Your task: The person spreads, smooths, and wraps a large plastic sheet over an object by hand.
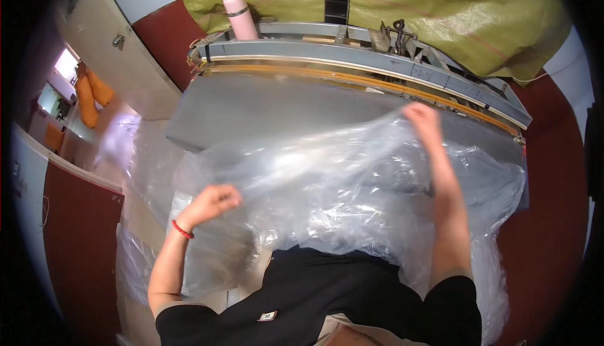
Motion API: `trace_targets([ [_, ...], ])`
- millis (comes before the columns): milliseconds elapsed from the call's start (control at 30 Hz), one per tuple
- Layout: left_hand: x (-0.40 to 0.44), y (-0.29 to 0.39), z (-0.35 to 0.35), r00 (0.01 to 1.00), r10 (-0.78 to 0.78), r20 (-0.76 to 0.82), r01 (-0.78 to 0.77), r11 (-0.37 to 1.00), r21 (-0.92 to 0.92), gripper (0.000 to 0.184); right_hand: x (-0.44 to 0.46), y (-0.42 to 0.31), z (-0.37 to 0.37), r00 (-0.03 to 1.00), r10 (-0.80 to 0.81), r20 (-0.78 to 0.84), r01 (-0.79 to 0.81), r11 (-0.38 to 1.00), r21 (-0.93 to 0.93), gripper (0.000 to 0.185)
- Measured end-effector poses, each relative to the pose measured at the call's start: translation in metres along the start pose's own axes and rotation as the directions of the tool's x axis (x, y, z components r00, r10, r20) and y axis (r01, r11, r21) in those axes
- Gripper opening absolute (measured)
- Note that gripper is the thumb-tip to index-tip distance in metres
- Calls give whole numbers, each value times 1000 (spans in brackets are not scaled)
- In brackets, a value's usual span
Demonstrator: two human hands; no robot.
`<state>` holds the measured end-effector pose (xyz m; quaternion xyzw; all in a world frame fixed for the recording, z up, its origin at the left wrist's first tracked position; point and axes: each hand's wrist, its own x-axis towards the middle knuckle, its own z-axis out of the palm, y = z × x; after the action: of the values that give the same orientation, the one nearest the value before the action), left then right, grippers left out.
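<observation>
Crinkled, glossy clear plastic film (pixel 352 182) draped over grey slab (pixel 270 110). Right fingers (pixel 412 112) pinched its raised edge; left hand (pixel 217 201) half-curled, grip unclear, beside film.

bright highlights glint across the clear plastic (pixel 340 189), washing out its middle. the doorway (pixel 66 66) at left glows overexposed. both hands (pixel 217 202) (pixel 423 119) look slightly motion-blurred. wide-lens distortion bows straight edges, and the corners fade to black.
</observation>
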<state>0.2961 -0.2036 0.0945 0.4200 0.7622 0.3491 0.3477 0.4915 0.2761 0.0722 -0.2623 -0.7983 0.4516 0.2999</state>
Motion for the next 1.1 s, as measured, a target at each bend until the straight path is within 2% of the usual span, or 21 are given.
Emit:
trace_targets([
  [67, 3, -34, 30, 991, -15, 130, 11, 999, 35, 11, -30, 38, -94, 950, 107, -295, -168, 967, -192, 19],
  [100, 4, -51, 40, 991, -9, 137, 5, 999, 32, 11, -48, 63, -148, 910, 170, -378, -255, 948, -190, 19],
  [167, 3, -82, 44, 957, -98, 273, -11, 929, 371, 13, -98, 113, -253, 790, 170, -589, -388, 882, -266, 22],
  [200, 1, -96, 36, 955, -159, 252, 69, 940, 333, 15, -132, 133, -301, 751, 120, -649, -328, 921, -209, 24],
  [233, 0, -110, 22, 947, -220, 234, 147, 944, 296, 16, -164, 148, -350, 663, 115, -740, -415, 879, -236, 25],
  [267, -2, -113, 5, 957, -261, 124, 181, 875, 449, 16, -196, 154, -386, 572, 90, -815, -447, 867, -218, 24],
  [300, -6, -114, -16, 960, -280, 8, 223, 779, 587, 16, -229, 179, -432, 495, 178, -851, -430, 901, -61, 24],
  [367, -11, -141, -68, 971, -233, -52, 206, 708, 676, 20, -279, 204, -486, 455, 144, -879, -330, 944, -16, 21],
  [433, -15, -139, -131, 935, -308, -174, 317, 511, 799, 22, -299, 208, -506, 333, 91, -939, -476, 876, -83, 20],
  [467, -8, -121, -163, 882, -382, -277, 415, 348, 841, 22, -298, 202, -503, 350, 93, -932, -562, 817, -130, 21],
  [533, -6, -129, -259, 806, -17, -592, 549, 397, 736, 24, -270, 171, -470, 365, 140, -921, -635, 760, -136, 22],
  [567, 3, -120, -304, 718, 159, -677, 568, 427, 703, 26, -245, 148, -442, 378, 137, -916, -622, 770, -141, 22],
  [600, 15, -97, -329, 576, 440, -689, 338, 639, 691, 20, -233, 158, -444, 347, 156, -925, -676, 725, -131, 22],
  [633, 34, -59, -327, 235, 659, -714, 442, 582, 683, 16, -219, 161, -441, 368, 68, -928, -734, 634, -244, 25],
  [700, 73, 36, -270, -110, 606, -788, 530, 706, 469, 22, -190, 154, -420, 340, 91, -936, -769, 599, -221, 28],
  [767, 117, -28, -267, -96, 644, -759, 159, 763, 627, 35, -169, 157, -408, 330, 154, -931, -769, 616, -170, 29],
  [800, 142, -81, -263, 285, 536, -794, 217, 771, 599, 39, -160, 160, -403, 307, 179, -935, -801, 579, -152, 29],
  [833, 165, -119, -253, 615, 335, -714, 281, 753, 595, 43, -151, 163, -399, 283, 203, -937, -830, 542, -133, 29],
  [900, 186, -117, -178, 822, 22, -569, 162, 949, 270, 46, -142, 173, -395, 280, 220, -934, -848, 514, -133, 28],
  [967, 187, -155, -182, 726, 144, -673, 426, 674, 603, 49, -133, 173, -387, 230, 212, -950, -909, 395, -132, 27],
  [1100, 180, -192, -216, 614, 53, -787, 444, 802, 400, 47, -122, 161, -363, 246, 80, -966, -959, 165, -231, 22],
])
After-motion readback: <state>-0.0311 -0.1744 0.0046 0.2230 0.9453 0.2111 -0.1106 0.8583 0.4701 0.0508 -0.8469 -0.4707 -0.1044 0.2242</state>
